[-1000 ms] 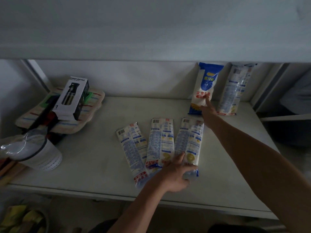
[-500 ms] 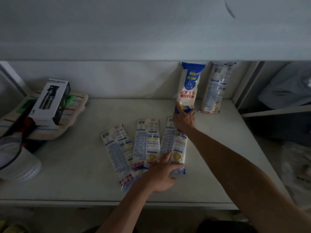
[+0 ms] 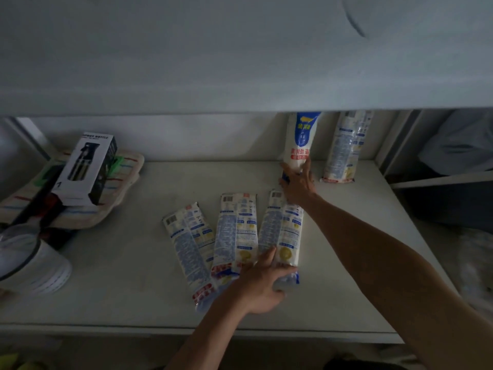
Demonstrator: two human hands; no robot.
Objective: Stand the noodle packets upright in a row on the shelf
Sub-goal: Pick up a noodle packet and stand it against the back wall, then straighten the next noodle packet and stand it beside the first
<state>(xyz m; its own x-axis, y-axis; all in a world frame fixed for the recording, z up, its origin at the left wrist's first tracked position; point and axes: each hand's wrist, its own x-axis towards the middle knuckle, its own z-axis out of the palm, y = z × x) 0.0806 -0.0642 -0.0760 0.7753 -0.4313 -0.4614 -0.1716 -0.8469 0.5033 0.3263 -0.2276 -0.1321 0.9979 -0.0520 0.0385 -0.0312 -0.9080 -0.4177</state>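
Three noodle packets lie flat side by side on the white shelf (image 3: 114, 289): a left one (image 3: 188, 247), a middle one (image 3: 236, 233) and a right one (image 3: 281, 231). My left hand (image 3: 262, 283) grips the near end of the right flat packet. At the back wall two packets stand upright: a blue-topped one (image 3: 301, 141) and a pale one (image 3: 344, 148) to its right. My right hand (image 3: 297, 186) holds the bottom of the blue-topped packet, fingers wrapped around its base.
A black and white spray bottle box (image 3: 85, 169) lies on a stack of striped cloths (image 3: 121, 188) at the left. A white container (image 3: 32, 265) sits at the near left. The upper shelf board (image 3: 240, 76) overhangs the standing packets. A side compartment (image 3: 440, 180) opens to the right.
My right hand slid down from the blue-topped packet's label to its base and closed around it. My left hand stayed on the right flat packet. The camera shifted.
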